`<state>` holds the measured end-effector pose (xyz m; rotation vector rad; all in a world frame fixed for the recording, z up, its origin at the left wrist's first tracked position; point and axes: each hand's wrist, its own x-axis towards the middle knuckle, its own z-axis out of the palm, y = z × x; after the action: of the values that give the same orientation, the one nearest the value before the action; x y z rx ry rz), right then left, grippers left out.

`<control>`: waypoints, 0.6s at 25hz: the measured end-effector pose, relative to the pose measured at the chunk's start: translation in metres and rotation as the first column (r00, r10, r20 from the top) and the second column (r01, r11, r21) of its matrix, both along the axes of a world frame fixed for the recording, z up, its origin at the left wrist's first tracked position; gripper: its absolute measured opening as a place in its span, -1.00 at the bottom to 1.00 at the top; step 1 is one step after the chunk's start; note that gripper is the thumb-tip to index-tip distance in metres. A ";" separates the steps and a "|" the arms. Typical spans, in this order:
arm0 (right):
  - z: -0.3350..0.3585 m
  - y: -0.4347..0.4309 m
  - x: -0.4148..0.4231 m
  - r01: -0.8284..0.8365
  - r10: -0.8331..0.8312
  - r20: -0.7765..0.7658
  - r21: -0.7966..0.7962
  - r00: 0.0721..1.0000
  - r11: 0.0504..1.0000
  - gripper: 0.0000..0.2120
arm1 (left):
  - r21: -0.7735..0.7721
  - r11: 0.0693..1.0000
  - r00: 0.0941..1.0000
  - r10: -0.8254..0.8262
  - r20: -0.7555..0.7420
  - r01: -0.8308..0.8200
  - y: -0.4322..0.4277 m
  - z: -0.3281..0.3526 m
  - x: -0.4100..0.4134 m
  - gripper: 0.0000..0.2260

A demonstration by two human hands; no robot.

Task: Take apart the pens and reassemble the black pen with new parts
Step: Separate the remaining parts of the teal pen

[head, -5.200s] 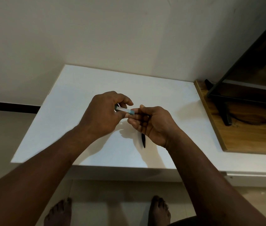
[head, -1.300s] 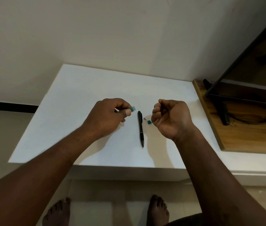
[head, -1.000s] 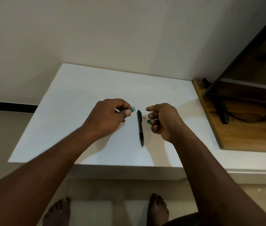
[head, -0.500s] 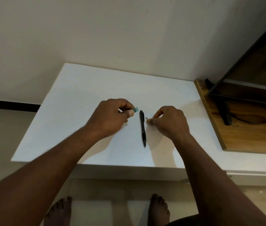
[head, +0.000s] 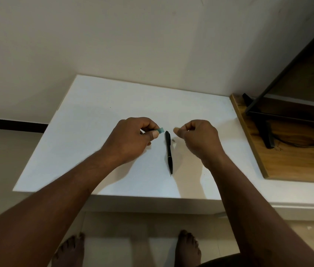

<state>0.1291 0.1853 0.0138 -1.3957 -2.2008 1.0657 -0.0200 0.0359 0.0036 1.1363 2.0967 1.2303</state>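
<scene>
The black pen [head: 168,151] lies whole on the white table [head: 94,143], tip toward me, between my hands. My left hand [head: 131,139] grips a clear pen barrel; only its teal end [head: 161,130] sticks out past my thumb. My right hand [head: 196,139] hovers just right of the pen with thumb and forefinger pinched together. The small teal part that lay there is out of sight, and the pinch hides what it holds. A tiny brownish piece [head: 174,140] rests on the table beside the pen's top.
A wooden board [head: 291,162] with a black metal stand [head: 268,135] and a cable borders the table on the right. A wall runs along the back. The table's front edge is close to me, with my bare feet below it.
My right hand dropped to the small parts beside the pen, pinched, and has now lifted slightly; the small teal part no longer shows on the table. My left hand stayed put.
</scene>
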 end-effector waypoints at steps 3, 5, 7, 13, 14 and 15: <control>0.013 -0.007 -0.003 -0.010 -0.037 -0.193 -0.236 0.981 0.972 -0.76 | -0.007 1.000 1.000 -0.002 -0.006 0.002 0.000 0.000 0.000 -0.93; 0.016 -0.010 -0.002 -0.043 -0.039 -0.245 -0.320 0.969 0.946 -0.79 | -0.006 1.000 1.000 -0.007 -0.011 0.007 0.001 0.000 0.000 -0.93; 0.017 -0.010 -0.002 -0.079 -0.035 -0.285 -0.377 0.958 0.923 -0.83 | -0.003 1.000 1.000 -0.011 -0.008 0.011 0.000 0.001 0.001 -0.92; 0.012 -0.014 -0.005 -0.167 0.064 -0.279 -0.365 0.958 0.916 -0.80 | 0.000 1.000 1.000 -0.012 -0.021 0.012 0.000 0.003 0.001 -0.92; 0.011 -0.014 -0.005 -0.175 0.077 -0.279 -0.346 0.957 0.922 -0.81 | 0.000 1.000 1.000 -0.011 -0.021 0.011 0.000 0.003 0.001 -0.92; 0.011 -0.014 -0.005 -0.181 0.086 -0.283 -0.327 0.955 0.927 -0.83 | 0.000 1.000 1.000 -0.011 -0.021 0.011 0.000 0.003 0.001 -0.91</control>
<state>0.1241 0.1715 0.0244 -1.1557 -2.0016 1.6582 -0.0191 0.0362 0.0065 1.1638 2.1027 1.2190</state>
